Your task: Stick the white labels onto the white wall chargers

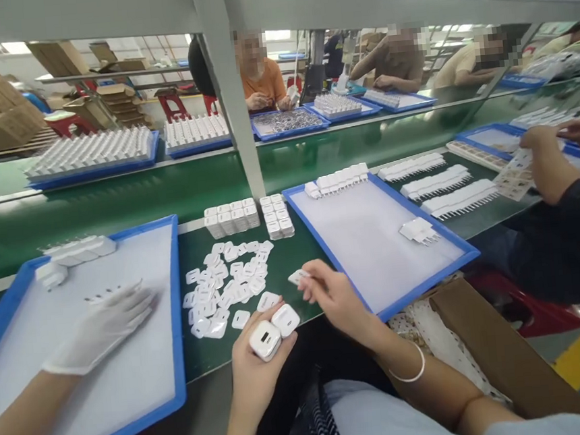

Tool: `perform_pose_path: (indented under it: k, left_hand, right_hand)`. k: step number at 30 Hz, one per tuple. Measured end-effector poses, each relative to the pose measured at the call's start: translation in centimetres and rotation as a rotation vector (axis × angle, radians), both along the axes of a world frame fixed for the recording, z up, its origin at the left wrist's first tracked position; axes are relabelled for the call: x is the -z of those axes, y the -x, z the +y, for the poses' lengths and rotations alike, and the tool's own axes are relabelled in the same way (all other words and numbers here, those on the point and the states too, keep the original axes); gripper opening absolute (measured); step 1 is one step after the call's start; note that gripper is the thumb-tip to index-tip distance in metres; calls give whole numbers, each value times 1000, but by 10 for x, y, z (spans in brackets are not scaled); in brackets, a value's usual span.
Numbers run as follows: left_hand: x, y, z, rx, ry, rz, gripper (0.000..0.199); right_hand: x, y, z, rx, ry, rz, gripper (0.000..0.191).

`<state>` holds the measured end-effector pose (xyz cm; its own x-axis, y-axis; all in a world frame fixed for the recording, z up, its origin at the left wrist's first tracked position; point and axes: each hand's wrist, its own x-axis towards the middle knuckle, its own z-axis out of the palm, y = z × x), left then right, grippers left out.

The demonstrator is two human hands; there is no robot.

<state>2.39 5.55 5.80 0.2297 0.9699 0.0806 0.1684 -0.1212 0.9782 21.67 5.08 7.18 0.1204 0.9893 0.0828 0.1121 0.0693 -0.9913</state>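
Note:
My left hand (252,366) is closed around two white charger adapters. One charger (265,341) shows a dark port and a smaller slot on its face; the other charger (285,319) sits beside it with one slot showing. To the right, my right hand (335,301) pinches a small white cover plate (297,278) between thumb and fingers, apart from the chargers. Just beyond my left hand, loose white cover plates (225,284) lie scattered on the green table. Behind them stand neat stacks of the same plates (232,219).
At left, a co-worker's gloved hand (101,325) is over a blue-rimmed tray (175,309) holding chargers. Another blue-rimmed tray (359,252) lies at right, with rows of chargers (458,199) beyond it. A co-worker's arm (552,161) reaches in at far right. A metal post (237,114) rises ahead.

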Motion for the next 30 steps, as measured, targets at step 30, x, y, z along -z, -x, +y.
perform_pose_path:
  k: [30]
  left_hand:
    - [-17,0,-9,106,-275,15,20]
  right_hand:
    - [-71,3,12,-726,-32,-148,20]
